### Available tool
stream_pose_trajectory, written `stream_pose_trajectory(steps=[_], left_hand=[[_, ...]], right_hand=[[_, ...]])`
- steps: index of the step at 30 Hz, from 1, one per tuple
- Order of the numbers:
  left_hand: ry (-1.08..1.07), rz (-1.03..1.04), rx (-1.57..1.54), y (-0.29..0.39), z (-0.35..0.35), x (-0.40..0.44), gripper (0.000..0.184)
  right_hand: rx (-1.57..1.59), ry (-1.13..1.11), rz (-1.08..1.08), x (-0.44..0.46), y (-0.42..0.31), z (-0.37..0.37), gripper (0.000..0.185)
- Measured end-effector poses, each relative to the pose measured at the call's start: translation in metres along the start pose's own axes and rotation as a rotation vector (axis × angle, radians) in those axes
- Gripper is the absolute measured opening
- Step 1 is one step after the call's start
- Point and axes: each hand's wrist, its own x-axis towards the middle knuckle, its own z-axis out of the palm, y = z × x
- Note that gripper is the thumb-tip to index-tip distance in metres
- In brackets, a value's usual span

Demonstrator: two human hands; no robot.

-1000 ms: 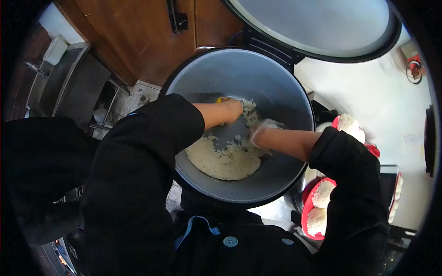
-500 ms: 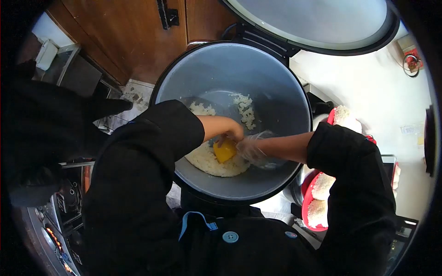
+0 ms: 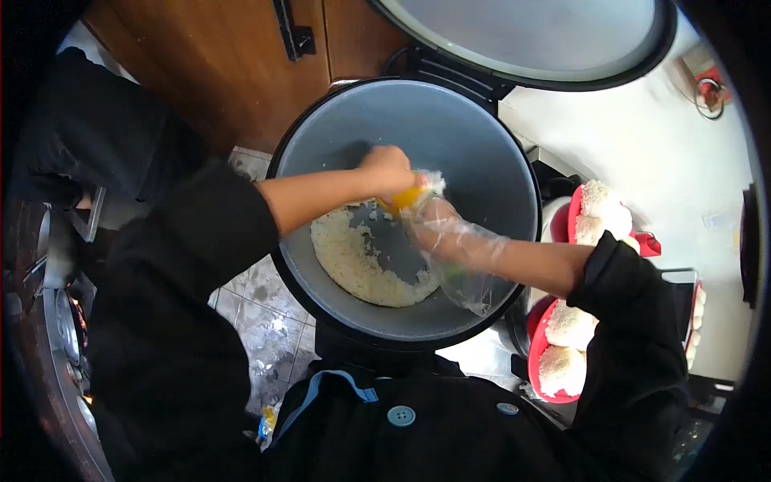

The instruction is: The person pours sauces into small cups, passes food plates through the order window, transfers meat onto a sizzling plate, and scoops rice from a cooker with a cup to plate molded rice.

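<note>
My left hand (image 3: 387, 170) is closed on a yellow scoop (image 3: 408, 195) above the middle of a large round grey pot (image 3: 321, 132). White rice (image 3: 434, 183) shows at the scoop's right end. My right hand (image 3: 436, 217), in a clear plastic glove or bag, is just below and right of the scoop, its fingers curled; what they hold, if anything, is hidden by the plastic. More rice (image 3: 345, 261) lies in a curved band along the lower left of the pot's bottom.
The pot's raised lid (image 3: 530, 32) is at the top. Red bowls (image 3: 536, 361) heaped with rice stand on the right, beside a white counter (image 3: 675, 185). Another person (image 3: 88, 128) in dark clothes is at the upper left, near a stove (image 3: 68, 321).
The yellow scoop has risen with my left hand from the rice band toward the pot's middle. My right hand has moved up beside it. The other person has shifted at the left.
</note>
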Motion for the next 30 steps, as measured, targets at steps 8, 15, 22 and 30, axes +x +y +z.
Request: stream_pose_trajectory(steps=[8,15,22,30], left_hand=[[0.071,0.256,-1.053,-0.019,-0.045,-0.103,0.035],[0.084,0.456,-1.374,-0.019,-0.028,-0.128,0.02],[0.323,0.702,-1.01,-0.014,-0.016,-0.141,0.017],[0.488,0.728,-0.731,-0.012,-0.005,-0.138,0.014]], right_hand=[[-0.186,0.524,0.359,-0.096,-0.033,-0.104,0.035],[0.57,0.499,0.089,-0.094,-0.063,-0.097,0.033],[0.738,0.562,0.031,-0.075,-0.069,-0.078,0.032],[1.213,0.658,0.049,-0.046,-0.071,-0.063,0.037]])
